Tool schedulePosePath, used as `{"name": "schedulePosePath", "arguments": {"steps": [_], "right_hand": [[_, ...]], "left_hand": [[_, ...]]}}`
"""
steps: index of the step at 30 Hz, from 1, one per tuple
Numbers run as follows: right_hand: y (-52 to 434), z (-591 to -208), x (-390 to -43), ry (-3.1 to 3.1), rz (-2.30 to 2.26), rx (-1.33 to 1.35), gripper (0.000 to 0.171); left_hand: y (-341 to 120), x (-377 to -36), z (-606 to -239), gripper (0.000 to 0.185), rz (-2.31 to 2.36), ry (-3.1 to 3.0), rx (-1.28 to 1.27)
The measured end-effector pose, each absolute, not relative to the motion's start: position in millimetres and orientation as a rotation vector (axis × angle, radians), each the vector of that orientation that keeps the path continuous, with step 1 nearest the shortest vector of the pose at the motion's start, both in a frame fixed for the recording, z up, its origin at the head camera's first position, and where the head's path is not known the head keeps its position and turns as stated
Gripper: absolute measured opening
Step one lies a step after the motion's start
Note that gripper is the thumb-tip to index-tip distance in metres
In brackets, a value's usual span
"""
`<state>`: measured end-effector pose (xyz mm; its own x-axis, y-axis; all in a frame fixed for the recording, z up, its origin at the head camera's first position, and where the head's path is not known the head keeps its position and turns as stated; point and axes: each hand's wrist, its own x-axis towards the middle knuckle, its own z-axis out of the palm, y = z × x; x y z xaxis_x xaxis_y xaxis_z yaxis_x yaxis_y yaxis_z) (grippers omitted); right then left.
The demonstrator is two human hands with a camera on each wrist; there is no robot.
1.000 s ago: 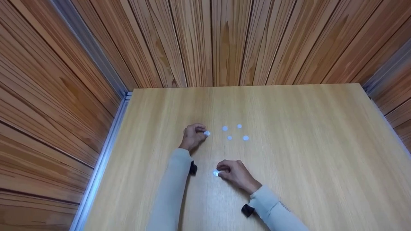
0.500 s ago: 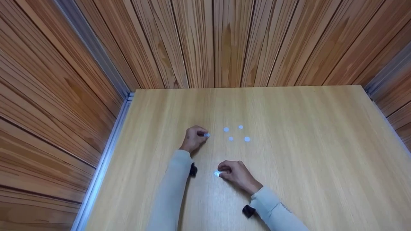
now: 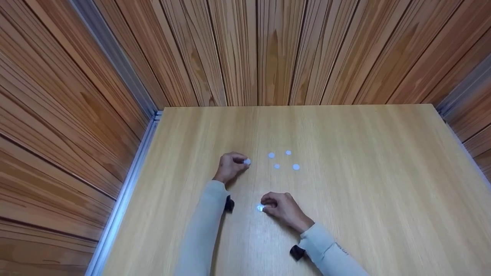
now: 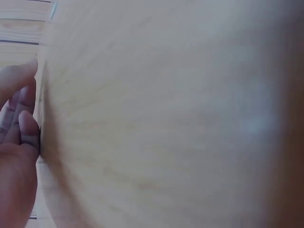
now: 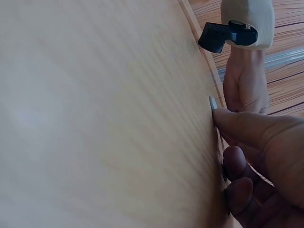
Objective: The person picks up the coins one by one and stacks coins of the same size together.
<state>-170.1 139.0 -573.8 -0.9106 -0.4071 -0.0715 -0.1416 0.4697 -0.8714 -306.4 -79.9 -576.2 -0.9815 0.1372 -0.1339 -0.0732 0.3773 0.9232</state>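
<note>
My left hand (image 3: 230, 167) pinches a small pale, round coin (image 3: 247, 161) between thumb and fingers, low over the wooden table (image 3: 364, 184). In the left wrist view the coin cannot be made out; only the curled left hand (image 4: 19, 123) shows at the edge. Nearer the front, my right hand (image 3: 284, 209) pinches a shiny silvery coin (image 3: 260, 207). Seen from the right wrist, this coin (image 5: 213, 102) is nearly edge-on past the thumb, at the tabletop. Several loose coins lie flat to the right of my left hand, one of them a larger coin (image 3: 296, 167).
The other loose coins include an upper-left coin (image 3: 271, 155), an upper-right coin (image 3: 288, 152) and a small lower coin (image 3: 277, 166). Plank walls (image 3: 276, 50) stand behind and beside the table. A metal rail (image 3: 122, 191) runs along its left edge.
My left hand's coin turns slightly, looking narrower half a second ago and rounder now. The right hand keeps its place and its coin. The whole view has shifted slightly.
</note>
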Motion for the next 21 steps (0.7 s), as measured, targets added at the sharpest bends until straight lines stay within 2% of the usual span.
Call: {"name": "schedulePosePath", "arguments": {"steps": [13, 21], "right_hand": [[138.4, -575.1, -168.4, 2.477, -1.438, -0.511, 0.017], [139.6, -575.6, -169.4, 2.467, -1.437, -0.524, 0.017]], "left_hand": [[-93.5, -296.0, -573.1, 0.024, 1.832, 2.274, -0.063], [-102.2, -288.0, -574.1, 0.025, 1.859, 2.216, -0.04]]}}
